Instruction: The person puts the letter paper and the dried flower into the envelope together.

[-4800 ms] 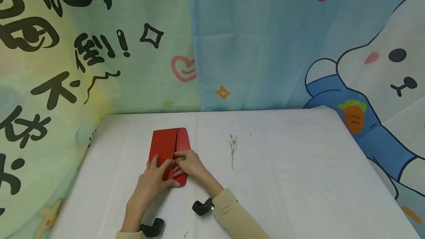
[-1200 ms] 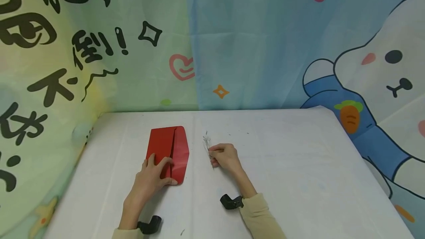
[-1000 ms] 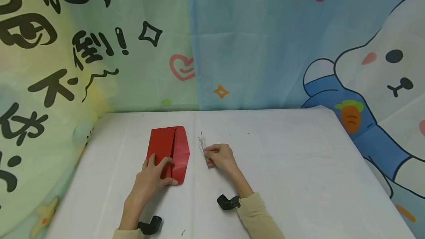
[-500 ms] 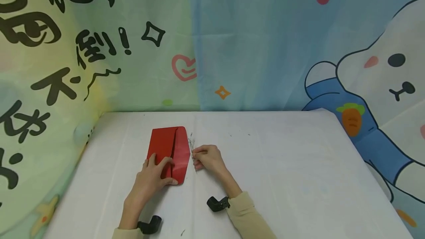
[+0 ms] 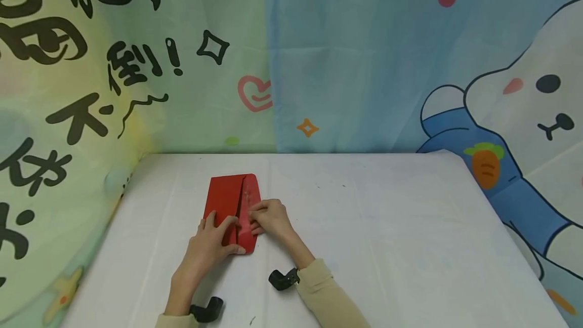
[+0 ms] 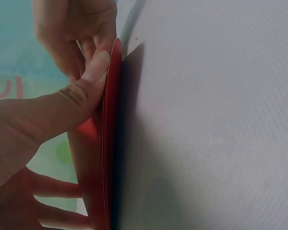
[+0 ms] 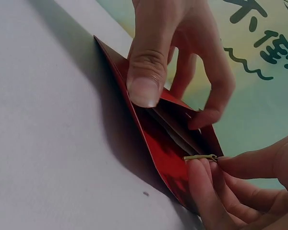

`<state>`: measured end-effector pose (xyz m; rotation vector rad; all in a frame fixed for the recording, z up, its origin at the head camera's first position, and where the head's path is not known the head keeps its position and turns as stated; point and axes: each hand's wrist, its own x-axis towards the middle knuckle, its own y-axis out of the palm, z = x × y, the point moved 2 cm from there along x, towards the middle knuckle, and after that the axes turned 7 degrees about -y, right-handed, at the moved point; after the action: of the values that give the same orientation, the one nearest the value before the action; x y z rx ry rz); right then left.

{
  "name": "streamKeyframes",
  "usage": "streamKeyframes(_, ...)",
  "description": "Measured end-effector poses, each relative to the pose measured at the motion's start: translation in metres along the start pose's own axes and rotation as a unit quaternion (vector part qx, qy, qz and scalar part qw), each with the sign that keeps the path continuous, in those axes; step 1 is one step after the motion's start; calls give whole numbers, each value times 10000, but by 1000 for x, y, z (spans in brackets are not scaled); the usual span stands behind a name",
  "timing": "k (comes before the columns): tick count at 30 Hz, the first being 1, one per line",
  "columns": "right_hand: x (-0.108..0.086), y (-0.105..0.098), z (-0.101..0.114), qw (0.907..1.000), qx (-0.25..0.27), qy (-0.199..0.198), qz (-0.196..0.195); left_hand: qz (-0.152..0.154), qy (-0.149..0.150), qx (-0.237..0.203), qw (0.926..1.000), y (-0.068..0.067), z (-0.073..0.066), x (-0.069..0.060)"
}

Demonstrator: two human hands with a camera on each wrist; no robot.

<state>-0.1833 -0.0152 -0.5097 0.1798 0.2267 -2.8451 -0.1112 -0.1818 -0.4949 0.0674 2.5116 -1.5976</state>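
Observation:
On the white tabletop lies a red paper envelope [image 5: 224, 192], its pinkish-red flap [image 5: 251, 186] folded out to the right. My left hand [image 5: 206, 247] holds the envelope near its lower end, thumb at the flap and index finger bent at the mouth. In the right wrist view the mouth gapes, and something like paper layers [image 7: 175, 136] shows inside. My right hand [image 5: 272, 220] pinches a thin dried sprig [image 7: 200, 157] between thumb and fingers, over the flap beside the mouth. Most of the sprig is hidden or too fine to make out.
The white table [image 5: 387, 237] extends to the right. A small dark plant scrap [image 5: 252, 321] lies at the front, with tiny specks farther back. Black wrist cameras [image 5: 283, 279] sit on both wrists. A printed cloth [image 5: 346, 65] hangs behind and along the left.
My right hand first left the envelope and picked up the sprig from the table on the right. It has since carried the sprig left onto the flap. My left hand has stayed on the envelope.

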Motion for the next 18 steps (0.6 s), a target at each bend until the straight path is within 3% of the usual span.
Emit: streamKeyframes(18,11,23,7,9996,-264,-21,85,15,51,-46,10000,-2,0,-1)
